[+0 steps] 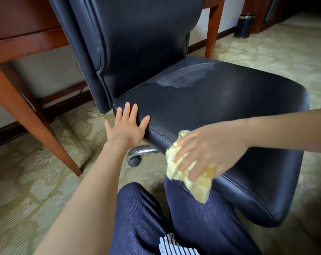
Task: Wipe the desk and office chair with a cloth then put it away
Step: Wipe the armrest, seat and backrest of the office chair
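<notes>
Your left hand lies flat with fingers spread on the side edge of the office chair seat, near where the seat meets the backrest. Your right hand presses the yellow cloth against the seat's front corner, fingers straight and splayed over the crumpled fabric; part of the cloth hangs below the seat edge over your knee. A pale damp streak shows on the seat close to the backrest. The wooden desk stands behind and to the left of the chair. A dark waste bin sits on the patterned carpet by the far wall
</notes>
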`<state>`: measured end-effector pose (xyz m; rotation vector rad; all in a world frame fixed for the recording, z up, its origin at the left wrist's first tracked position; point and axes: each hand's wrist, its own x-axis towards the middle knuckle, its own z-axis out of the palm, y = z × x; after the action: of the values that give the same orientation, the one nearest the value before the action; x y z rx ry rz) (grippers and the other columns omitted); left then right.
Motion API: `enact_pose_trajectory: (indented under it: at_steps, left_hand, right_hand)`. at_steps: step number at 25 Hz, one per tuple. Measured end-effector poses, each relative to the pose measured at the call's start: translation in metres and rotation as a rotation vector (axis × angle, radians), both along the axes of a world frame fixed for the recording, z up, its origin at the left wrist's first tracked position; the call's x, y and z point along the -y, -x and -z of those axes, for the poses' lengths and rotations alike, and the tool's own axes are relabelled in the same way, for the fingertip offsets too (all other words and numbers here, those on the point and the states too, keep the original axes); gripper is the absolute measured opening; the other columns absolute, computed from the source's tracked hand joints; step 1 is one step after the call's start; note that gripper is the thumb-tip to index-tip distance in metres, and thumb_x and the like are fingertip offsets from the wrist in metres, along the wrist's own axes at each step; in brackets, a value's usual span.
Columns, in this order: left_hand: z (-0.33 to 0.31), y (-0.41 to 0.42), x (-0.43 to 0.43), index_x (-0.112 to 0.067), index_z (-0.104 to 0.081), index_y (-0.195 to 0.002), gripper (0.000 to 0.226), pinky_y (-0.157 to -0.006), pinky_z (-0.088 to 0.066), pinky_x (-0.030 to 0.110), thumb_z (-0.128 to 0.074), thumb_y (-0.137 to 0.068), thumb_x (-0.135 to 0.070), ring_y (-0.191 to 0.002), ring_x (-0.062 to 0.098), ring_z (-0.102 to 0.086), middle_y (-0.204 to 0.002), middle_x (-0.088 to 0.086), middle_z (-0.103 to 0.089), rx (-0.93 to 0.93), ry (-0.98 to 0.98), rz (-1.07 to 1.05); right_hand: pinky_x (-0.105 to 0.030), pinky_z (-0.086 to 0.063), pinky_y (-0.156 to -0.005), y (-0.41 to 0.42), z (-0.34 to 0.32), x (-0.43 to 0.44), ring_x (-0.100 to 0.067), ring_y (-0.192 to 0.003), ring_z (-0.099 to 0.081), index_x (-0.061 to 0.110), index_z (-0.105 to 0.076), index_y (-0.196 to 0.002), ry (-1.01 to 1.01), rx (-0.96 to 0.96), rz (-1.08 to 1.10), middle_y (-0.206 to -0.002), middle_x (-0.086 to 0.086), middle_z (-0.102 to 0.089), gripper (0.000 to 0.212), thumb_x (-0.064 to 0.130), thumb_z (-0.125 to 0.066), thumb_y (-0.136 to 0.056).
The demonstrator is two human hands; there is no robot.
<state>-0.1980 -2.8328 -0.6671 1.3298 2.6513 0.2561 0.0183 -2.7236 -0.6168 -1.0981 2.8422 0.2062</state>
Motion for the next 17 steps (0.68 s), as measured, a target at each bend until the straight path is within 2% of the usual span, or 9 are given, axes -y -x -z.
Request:
enact_pose_trajectory:
  at_steps: [2,5,9,12,15,17]
  left_hand:
    - [0.000,0.000,0.001,-0.035,0.005,-0.150,0.065,-0.114,0.004,0.054,-0.013,-0.094,-0.063,-0.146,0.014,0.012,-0.158,-0.013,0.013,0.004,-0.010,-0.002]
    - [-0.001,-0.001,0.001,-0.034,0.005,-0.150,0.065,-0.114,0.004,0.054,-0.013,-0.095,-0.062,-0.146,0.014,0.012,-0.158,-0.012,0.013,0.000,-0.014,0.002]
    - [-0.002,0.000,0.003,-0.034,0.005,-0.150,0.065,-0.115,0.004,0.054,-0.012,-0.094,-0.062,-0.146,0.014,0.012,-0.158,-0.012,0.013,-0.021,-0.011,0.009]
    - [-0.002,0.000,0.004,-0.035,0.004,-0.150,0.066,-0.114,0.004,0.054,-0.013,-0.094,-0.064,-0.146,0.013,0.011,-0.158,-0.012,0.011,-0.018,-0.019,0.011]
    - [-0.002,-0.001,0.004,-0.035,0.004,-0.150,0.066,-0.115,0.003,0.054,-0.012,-0.094,-0.064,-0.146,0.013,0.010,-0.159,-0.012,0.011,-0.031,-0.014,0.005]
    - [-0.003,-0.003,0.004,-0.034,0.004,-0.151,0.066,-0.115,0.003,0.054,-0.012,-0.094,-0.063,-0.146,0.014,0.010,-0.159,-0.011,0.011,-0.039,0.001,-0.001]
  right_hand:
    - [-0.039,-0.026,-0.114,0.007,-0.002,-0.005,-0.015,-0.135,-0.039,0.034,-0.061,-0.124,-0.021,0.031,0.095,-0.138,0.010,-0.052,0.036,0.043,-0.044,-0.094]
    - [-0.033,-0.015,-0.118,0.020,0.000,-0.017,-0.009,-0.143,-0.020,0.038,-0.047,-0.137,0.032,0.078,0.322,-0.151,0.014,-0.034,0.041,0.044,-0.047,-0.096]
    - [-0.015,0.002,-0.115,0.020,0.007,-0.023,0.006,-0.137,-0.007,0.042,-0.038,-0.141,0.210,0.075,0.525,-0.150,0.024,-0.017,0.044,0.044,-0.043,-0.097]
    - [-0.015,0.006,-0.114,0.011,0.015,-0.016,0.002,-0.140,-0.004,0.040,-0.037,-0.141,0.326,0.024,0.634,-0.151,0.018,-0.018,0.045,0.038,-0.046,-0.098]
    - [-0.021,0.006,-0.116,-0.014,0.021,-0.009,-0.007,-0.145,-0.002,0.040,-0.030,-0.141,0.295,0.028,0.624,-0.152,0.013,-0.017,0.046,0.034,-0.048,-0.098]
    - [-0.023,0.008,-0.117,-0.037,0.017,-0.006,-0.007,-0.146,0.000,0.038,-0.038,-0.141,0.294,0.085,0.620,-0.152,0.013,-0.019,0.045,0.035,-0.048,-0.097]
